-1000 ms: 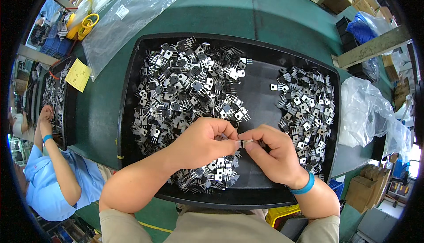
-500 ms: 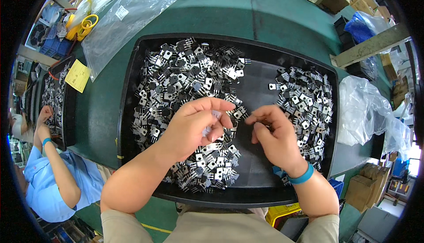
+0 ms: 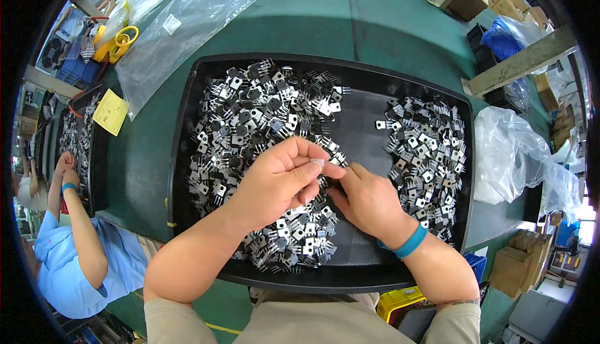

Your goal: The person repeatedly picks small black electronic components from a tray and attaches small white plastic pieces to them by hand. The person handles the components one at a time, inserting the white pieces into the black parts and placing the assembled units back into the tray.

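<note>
Work appears partway: larger heap [image 3: 250, 109] left in the tray [image 3: 365, 112], smaller heap [image 3: 431, 150] right. The left hand [image 3: 275, 181] pinches a part [image 3: 318, 162]; the right hand's [image 3: 373, 205] grip is indeterminable.

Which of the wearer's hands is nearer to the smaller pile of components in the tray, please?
The right hand: it is just left of the smaller pile. The left hand is farther left, by the larger pile.
</note>
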Action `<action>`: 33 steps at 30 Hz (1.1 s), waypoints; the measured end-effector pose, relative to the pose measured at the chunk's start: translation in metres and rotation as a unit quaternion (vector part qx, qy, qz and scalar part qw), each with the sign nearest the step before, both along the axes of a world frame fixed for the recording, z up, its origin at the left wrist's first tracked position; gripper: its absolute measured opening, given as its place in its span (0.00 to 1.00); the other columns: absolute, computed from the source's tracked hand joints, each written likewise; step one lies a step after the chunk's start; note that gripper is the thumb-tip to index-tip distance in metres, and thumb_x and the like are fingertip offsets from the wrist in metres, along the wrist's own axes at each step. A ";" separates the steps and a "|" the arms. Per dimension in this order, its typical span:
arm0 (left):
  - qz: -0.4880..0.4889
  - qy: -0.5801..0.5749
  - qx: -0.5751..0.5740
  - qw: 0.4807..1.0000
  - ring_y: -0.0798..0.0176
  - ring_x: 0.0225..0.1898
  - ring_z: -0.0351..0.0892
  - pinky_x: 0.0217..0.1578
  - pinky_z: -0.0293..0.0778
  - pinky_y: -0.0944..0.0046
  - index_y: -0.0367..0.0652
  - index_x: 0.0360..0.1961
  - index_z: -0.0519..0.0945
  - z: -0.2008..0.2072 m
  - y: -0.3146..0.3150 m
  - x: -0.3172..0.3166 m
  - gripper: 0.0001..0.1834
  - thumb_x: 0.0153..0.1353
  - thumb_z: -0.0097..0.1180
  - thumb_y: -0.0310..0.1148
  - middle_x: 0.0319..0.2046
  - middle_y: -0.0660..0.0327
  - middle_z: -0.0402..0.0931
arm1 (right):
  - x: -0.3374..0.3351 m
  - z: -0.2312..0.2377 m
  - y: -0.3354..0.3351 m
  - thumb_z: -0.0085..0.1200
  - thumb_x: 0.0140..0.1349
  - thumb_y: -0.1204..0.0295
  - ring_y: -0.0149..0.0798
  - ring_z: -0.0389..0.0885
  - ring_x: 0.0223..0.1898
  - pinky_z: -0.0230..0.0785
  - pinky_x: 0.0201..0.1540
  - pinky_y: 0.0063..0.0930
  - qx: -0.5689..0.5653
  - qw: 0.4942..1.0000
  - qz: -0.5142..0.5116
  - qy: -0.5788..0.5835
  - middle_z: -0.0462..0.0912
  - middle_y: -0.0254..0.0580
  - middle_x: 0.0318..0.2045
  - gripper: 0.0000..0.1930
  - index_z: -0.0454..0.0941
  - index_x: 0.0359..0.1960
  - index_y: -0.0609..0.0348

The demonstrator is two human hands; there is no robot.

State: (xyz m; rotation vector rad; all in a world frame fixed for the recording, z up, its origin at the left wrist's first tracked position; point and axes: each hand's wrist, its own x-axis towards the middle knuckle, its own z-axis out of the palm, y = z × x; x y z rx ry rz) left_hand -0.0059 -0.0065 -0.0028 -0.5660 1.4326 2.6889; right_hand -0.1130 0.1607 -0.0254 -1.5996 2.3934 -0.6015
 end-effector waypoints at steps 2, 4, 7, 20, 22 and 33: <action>-0.001 0.000 -0.011 1.000 0.76 0.22 0.67 0.18 0.58 0.77 0.41 0.42 0.73 -0.001 0.000 -0.001 0.06 0.66 0.48 0.25 0.39 0.52 0.79 | -0.001 -0.001 0.000 0.58 0.54 0.69 0.49 0.79 0.26 0.73 0.26 0.41 0.006 1.000 -0.006 -0.010 0.75 0.44 0.26 0.09 0.70 0.29 0.58; 0.003 -0.001 -0.019 1.000 0.76 0.22 0.67 0.18 0.58 0.78 0.40 0.40 0.75 -0.002 -0.001 0.000 0.05 0.65 0.50 0.25 0.37 0.55 0.79 | -0.004 -0.004 0.002 0.58 0.54 0.69 0.51 0.79 0.27 0.73 0.28 0.43 0.014 0.999 -0.016 -0.045 0.76 0.46 0.27 0.09 0.71 0.30 0.59; 0.025 -0.025 -0.005 0.999 0.77 0.23 0.67 0.18 0.58 0.78 0.40 0.40 0.77 0.000 -0.002 0.000 0.05 0.63 0.52 0.24 0.34 0.59 0.78 | -0.008 0.000 0.007 0.57 0.53 0.71 0.54 0.79 0.28 0.72 0.30 0.44 0.012 0.995 -0.035 -0.094 0.77 0.50 0.27 0.09 0.71 0.29 0.61; -0.051 -0.047 -0.183 0.981 0.80 0.26 0.70 0.25 0.65 0.78 0.37 0.38 0.77 0.003 0.006 0.001 0.06 0.59 0.59 0.23 0.29 0.67 0.75 | -0.010 0.036 0.011 0.58 0.50 0.82 0.46 0.80 0.29 0.72 0.33 0.29 -0.190 0.955 -0.076 -0.215 0.78 0.46 0.28 0.10 0.76 0.36 0.62; -0.052 -0.035 -0.181 0.981 0.79 0.29 0.72 0.28 0.68 0.77 0.37 0.37 0.78 -0.002 0.007 0.003 0.06 0.58 0.59 0.22 0.30 0.67 0.76 | -0.011 0.040 0.013 0.56 0.50 0.84 0.45 0.80 0.31 0.73 0.33 0.30 -0.207 0.966 -0.011 -0.156 0.78 0.46 0.32 0.13 0.77 0.39 0.61; -0.096 -0.057 -0.206 0.972 0.77 0.32 0.74 0.32 0.70 0.76 0.36 0.37 0.78 0.001 0.006 0.003 0.06 0.58 0.59 0.22 0.30 0.67 0.77 | -0.005 0.038 0.013 0.56 0.50 0.85 0.46 0.79 0.29 0.74 0.32 0.32 -0.209 0.969 0.028 -0.131 0.77 0.46 0.32 0.16 0.77 0.43 0.60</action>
